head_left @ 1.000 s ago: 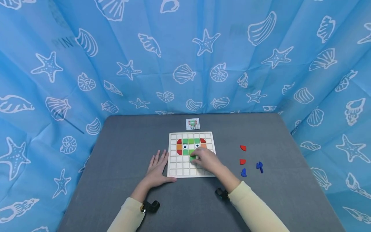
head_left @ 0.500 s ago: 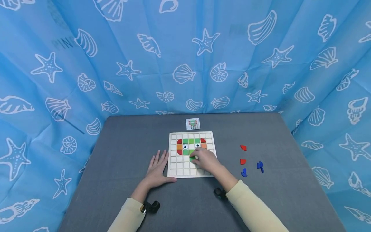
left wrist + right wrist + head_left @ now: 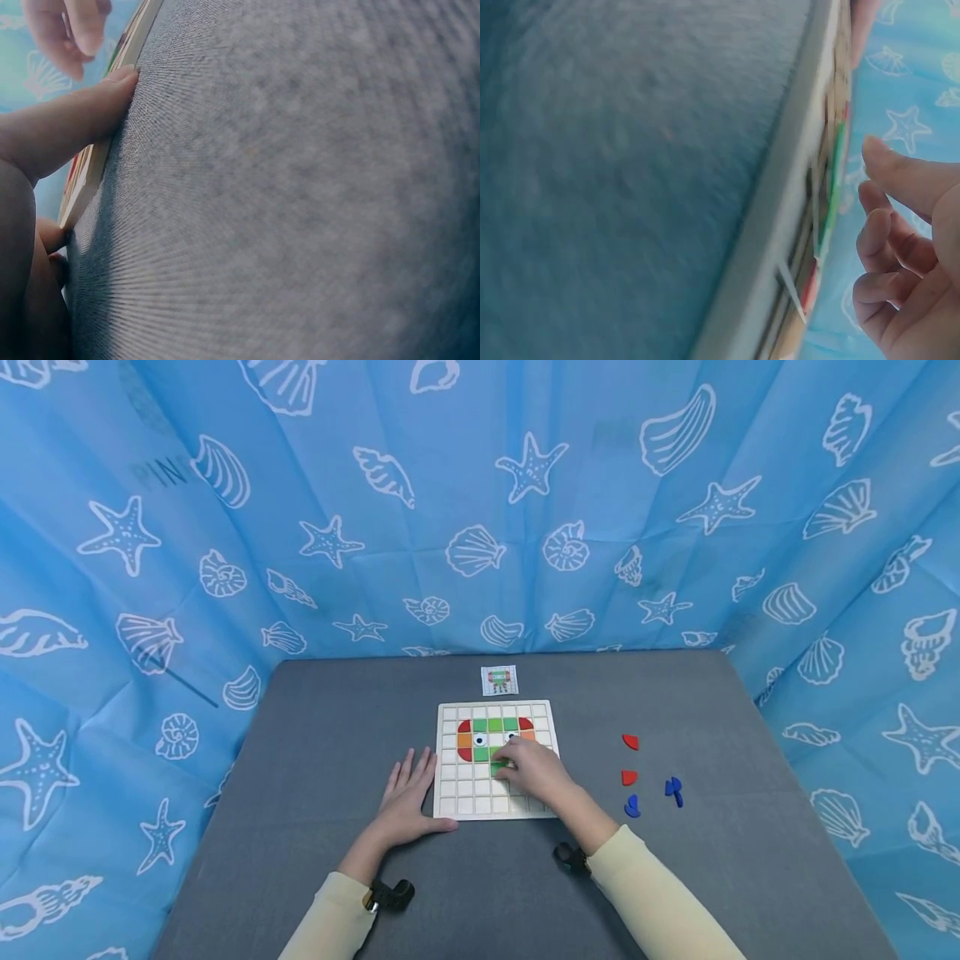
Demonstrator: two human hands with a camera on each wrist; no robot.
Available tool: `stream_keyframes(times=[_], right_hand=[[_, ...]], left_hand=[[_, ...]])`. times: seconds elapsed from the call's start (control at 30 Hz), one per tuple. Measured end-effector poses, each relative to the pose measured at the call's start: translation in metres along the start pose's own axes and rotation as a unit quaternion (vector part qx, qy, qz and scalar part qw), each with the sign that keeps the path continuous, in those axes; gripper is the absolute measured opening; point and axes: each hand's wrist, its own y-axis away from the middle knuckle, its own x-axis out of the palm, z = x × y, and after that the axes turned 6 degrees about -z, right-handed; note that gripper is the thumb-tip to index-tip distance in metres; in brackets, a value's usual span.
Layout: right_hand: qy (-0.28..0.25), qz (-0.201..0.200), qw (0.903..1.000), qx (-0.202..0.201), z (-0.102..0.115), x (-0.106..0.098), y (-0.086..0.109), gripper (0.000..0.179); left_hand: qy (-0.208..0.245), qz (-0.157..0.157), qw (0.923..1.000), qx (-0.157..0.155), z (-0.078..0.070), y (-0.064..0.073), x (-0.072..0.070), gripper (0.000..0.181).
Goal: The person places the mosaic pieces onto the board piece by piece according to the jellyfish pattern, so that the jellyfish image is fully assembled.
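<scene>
A pale gridded board [image 3: 468, 806] lies on the grey table, bearing colored tiles in green, orange and red, plus two eye tiles. My left hand [image 3: 405, 806] rests with fingers spread at the board's left edge; its thumb [image 3: 112, 94] touches the near edge. Over the middle of the board is my right hand [image 3: 538, 772], thumb and fingertips beside a green tile [image 3: 498, 769] just below the colored block. In the right wrist view, the right hand's fingers [image 3: 877, 232] are loosely bent with nothing between them. The right hand covers part of the pattern.
A small printed card [image 3: 498, 680] with a tile figure lies behind the board. To the right are two red quarter-round pieces [image 3: 628, 777] and several blue pieces [image 3: 675, 791]. A blue shell-patterned curtain [image 3: 480, 602] hangs behind the table.
My right fingertips have lifted slightly off the green tile, which now lies on the board with more of it showing. The left hand stays in place.
</scene>
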Motion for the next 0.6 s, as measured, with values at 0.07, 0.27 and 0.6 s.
stream_keyframes(times=[0.07,0.27,0.6], right_hand=[[-0.002,-0.010,0.9999,-0.003,-0.001,-0.005,0.002,0.021],[-0.009,-0.036,0.9993,0.000,-0.007,-0.026,0.013,0.024],[-0.008,-0.096,0.9948,0.033,-0.032,-0.052,0.039,0.027]], left_hand=[[-0.005,0.002,1.0000,-0.002,0.000,-0.001,0.000,0.129],[0.000,0.004,1.0000,-0.005,0.000,0.000,0.001,0.130],[0.003,0.002,1.0000,0.000,0.001,0.000,0.000,0.129]])
